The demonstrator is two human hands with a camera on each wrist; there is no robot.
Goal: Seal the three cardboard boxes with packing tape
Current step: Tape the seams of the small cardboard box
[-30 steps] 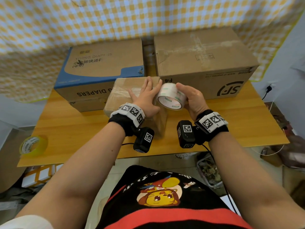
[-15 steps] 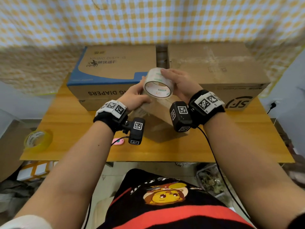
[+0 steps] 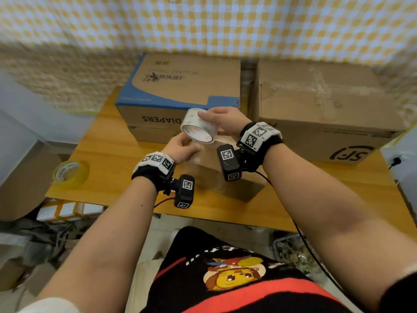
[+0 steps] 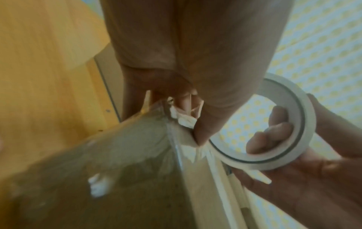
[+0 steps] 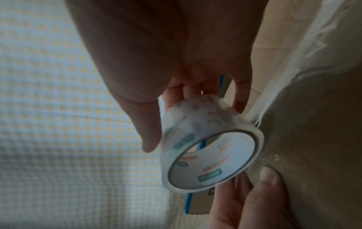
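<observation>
**Tape roll held above the small box, a clear strip running down to it**

We hold the roll of clear packing tape [image 3: 198, 127] in our right hand [image 3: 222, 122], fingers curled over its outer band and, in the left wrist view, fingertips [image 4: 274, 134] hooked inside the core. The roll is tilted, its open ring facing us, and it sits in the air above the small box [image 3: 228, 179] at the middle of the table [image 3: 112, 141].

Our left hand [image 3: 180, 147] is just below the roll, thumb and fingers pinched on the loose clear strip [image 4: 188, 122] at the box's upper edge. The strip runs from the roll down to that edge; whether it is already stuck along the top we cannot tell.

Behind the small box stand the diapers box [image 3: 180, 91] on the left and the SF box [image 3: 320, 109] on the right, with a narrow gap between them. Both lie close behind our hands, so the room that way is tight. The front edge of the table lies toward us, with bare wood to the small box's left and right. A yellow tape roll [image 3: 70, 173] sits at the table's left front corner, well apart from our hands.
</observation>
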